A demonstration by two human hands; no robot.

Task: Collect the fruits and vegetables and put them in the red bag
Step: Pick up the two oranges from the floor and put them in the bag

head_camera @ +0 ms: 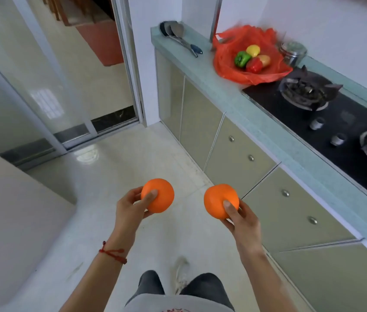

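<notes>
The person stands on the pale floor (115,167) of a kitchen and holds one orange in each hand. The left hand (130,209) grips the left orange (158,195); its fingers (149,195) are curled round the fruit, with the thumb lying across the front. The right hand (242,218) grips the right orange (219,200) in the same way, the thumb pressed on the front and the other fingers hidden behind the fruit. Both oranges are held over the floor, apart from each other, and well apart from the red bag (249,55).

The red bag lies open on the desk (229,95), far ahead of the hands and to the right. Inside the bag there are a green pepper (241,59), a red pepper (254,64), a yellow pepper (253,50) and one more yellowish fruit (265,60) which I cannot name for sure. These four touch each other in a small group.

Left of the bag, on the same desk, lie some metal ladles (179,36) with their handles pointing toward the bag. Right of the bag stands a metal jar with a lid (293,52). Just in front of the bag begins a black stove (326,113), and the bag's near edge lies over its corner. A red string bracelet (112,253) is on the left wrist.
</notes>
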